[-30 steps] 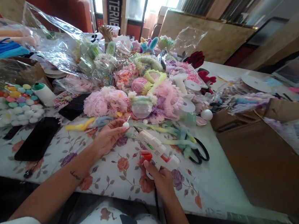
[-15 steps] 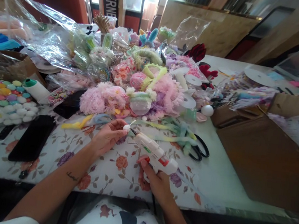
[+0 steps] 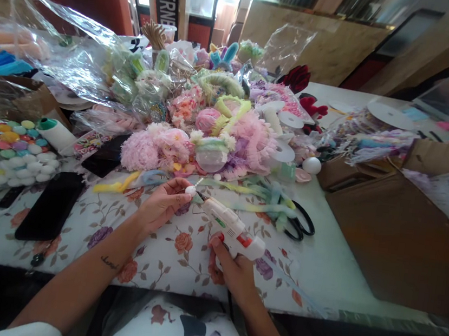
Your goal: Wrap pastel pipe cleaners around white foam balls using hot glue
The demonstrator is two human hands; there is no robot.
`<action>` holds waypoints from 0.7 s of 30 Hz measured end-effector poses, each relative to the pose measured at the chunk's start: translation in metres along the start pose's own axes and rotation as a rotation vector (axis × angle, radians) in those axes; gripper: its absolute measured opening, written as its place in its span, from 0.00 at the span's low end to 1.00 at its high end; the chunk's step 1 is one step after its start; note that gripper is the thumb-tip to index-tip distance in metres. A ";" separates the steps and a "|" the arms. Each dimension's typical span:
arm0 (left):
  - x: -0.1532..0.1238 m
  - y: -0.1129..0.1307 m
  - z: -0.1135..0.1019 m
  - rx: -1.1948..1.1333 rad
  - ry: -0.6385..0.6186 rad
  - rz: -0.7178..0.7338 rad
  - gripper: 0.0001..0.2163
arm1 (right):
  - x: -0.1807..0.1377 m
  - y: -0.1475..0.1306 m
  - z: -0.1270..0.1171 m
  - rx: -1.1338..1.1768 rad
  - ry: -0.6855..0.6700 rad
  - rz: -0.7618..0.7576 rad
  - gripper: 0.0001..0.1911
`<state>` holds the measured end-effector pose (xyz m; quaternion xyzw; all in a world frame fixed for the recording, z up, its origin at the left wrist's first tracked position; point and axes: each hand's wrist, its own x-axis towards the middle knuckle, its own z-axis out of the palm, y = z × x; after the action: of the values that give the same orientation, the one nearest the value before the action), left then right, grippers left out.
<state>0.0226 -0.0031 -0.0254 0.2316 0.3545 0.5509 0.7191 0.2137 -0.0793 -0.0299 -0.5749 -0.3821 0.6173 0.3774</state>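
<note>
Between the thumb and fingers of my left hand [image 3: 165, 203] is a small white pom-pom [image 3: 190, 190], with a thin pale stem sticking up from it. My right hand [image 3: 236, 270] is wrapped round the handle of a white glue gun [image 3: 228, 224], a finger at its red trigger. The gun's dark nozzle points up and left, its tip at or very near the pom-pom; whether they touch I cannot tell. A clear glue stick trails from the gun's rear. Under both hands lies a floral tablecloth [image 3: 142, 272].
Black-handled scissors [image 3: 303, 221] lie right of the gun, beside pastel ribbons [image 3: 242, 189]. A heap of pink yarn [image 3: 157, 149] and trims rises behind. At left are a phone [image 3: 50, 206] and a bag of pom-poms [image 3: 12, 164]. A cardboard box [image 3: 396, 238] stands at right.
Almost nothing differs. The glue gun has shifted very slightly to the left, and the pom-pom stays in my left fingers.
</note>
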 end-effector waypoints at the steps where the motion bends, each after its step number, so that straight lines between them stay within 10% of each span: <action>1: 0.000 0.000 0.000 0.002 0.003 0.001 0.13 | 0.000 0.001 0.000 -0.007 -0.001 0.002 0.21; 21: -0.002 0.003 0.005 0.021 0.046 0.046 0.13 | 0.001 0.004 0.000 -0.068 0.021 -0.015 0.23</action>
<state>0.0240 -0.0040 -0.0198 0.2345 0.3712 0.5687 0.6955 0.2133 -0.0801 -0.0339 -0.5911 -0.4028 0.5951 0.3663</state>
